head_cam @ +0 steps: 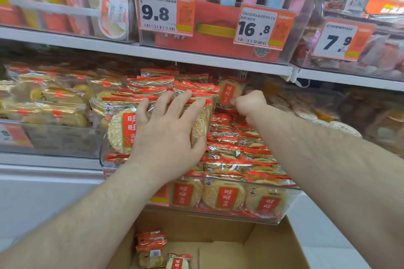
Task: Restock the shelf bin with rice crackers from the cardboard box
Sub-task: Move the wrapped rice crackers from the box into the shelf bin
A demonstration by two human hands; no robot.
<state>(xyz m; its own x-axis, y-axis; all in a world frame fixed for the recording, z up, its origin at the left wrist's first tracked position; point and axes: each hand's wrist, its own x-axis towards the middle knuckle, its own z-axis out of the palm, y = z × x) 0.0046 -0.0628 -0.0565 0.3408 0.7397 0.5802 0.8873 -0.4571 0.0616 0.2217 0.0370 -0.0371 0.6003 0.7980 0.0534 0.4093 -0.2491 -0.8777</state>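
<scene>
A clear shelf bin (290, 201) is packed with red-and-gold rice cracker packets (231, 157). My left hand (168, 129) lies with spread fingers over a stack of upright packets (122, 131) at the bin's left side, thumb round their right edge. My right hand (249, 102) reaches deeper into the bin and pinches a single packet (229, 91) at the back. Below the bin stands the cardboard box (282, 249), with a few packets (150, 251) left in its near-left corner.
A white shelf edge (196, 57) runs just above the bin, with price tags 9.8 (157, 12), 16.8 (260, 27) and 7.9 (341, 39) hanging from the bins over it. Neighbouring bins hold gold-wrapped snacks (50, 102) on the left and other round packets (328, 116) on the right.
</scene>
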